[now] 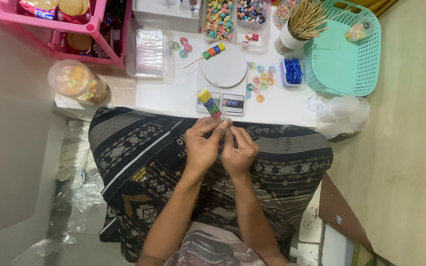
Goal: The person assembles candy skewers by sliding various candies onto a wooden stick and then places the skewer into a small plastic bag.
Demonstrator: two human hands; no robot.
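Observation:
My left hand point(200, 145) and my right hand point(238, 150) meet over my lap, above a dark patterned cloth point(139, 148). Together they pinch the lower end of a candy skewer in a clear wrapper point(210, 103), which points up toward the table with yellow, blue, green and red pieces in it. My fingertips hide the end of the wrapper. A second skewer of coloured candies point(212, 51) lies on the white table beside the round plate of a small kitchen scale point(224, 69).
Loose ring candies point(261, 79) lie right of the scale. A tub of blue twist ties point(293, 70), a cup of bamboo sticks point(301, 22), a teal basket point(343, 59), trays of candies point(219, 19), a clear lidded box point(150, 49), a round candy jar point(75, 80) and a pink rack point(60, 24) ring the table.

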